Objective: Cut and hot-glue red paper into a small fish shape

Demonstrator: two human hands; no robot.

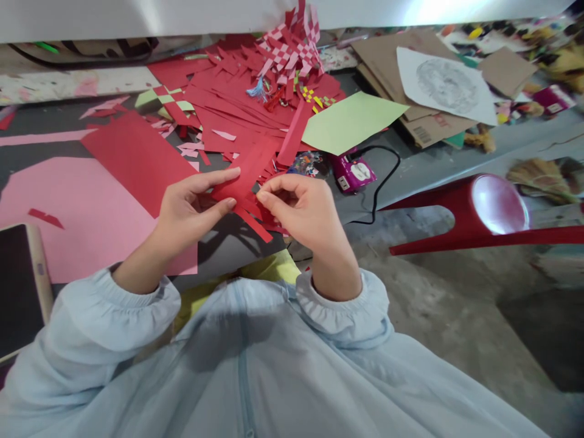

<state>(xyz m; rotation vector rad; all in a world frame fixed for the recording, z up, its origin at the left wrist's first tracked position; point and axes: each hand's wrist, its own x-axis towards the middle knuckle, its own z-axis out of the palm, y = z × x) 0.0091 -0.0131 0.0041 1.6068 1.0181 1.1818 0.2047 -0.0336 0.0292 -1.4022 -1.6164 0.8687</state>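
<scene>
My left hand pinches the left edge of a piece of red paper between thumb and fingers. The paper's near end is cut into strips that hang toward me. At its lower right side my right hand is closed in a pinch, thumb against forefinger, at one of these strips. Behind the hands lies a pile of red paper sheets, with woven red-and-pink checked paper pieces on top. A large red sheet rests on pink paper to the left.
Right of the pile are a light green sheet, a purple power socket with a black cable, and cardboard under a printed white sheet. A red stool stands at right; a tablet-like device lies at left.
</scene>
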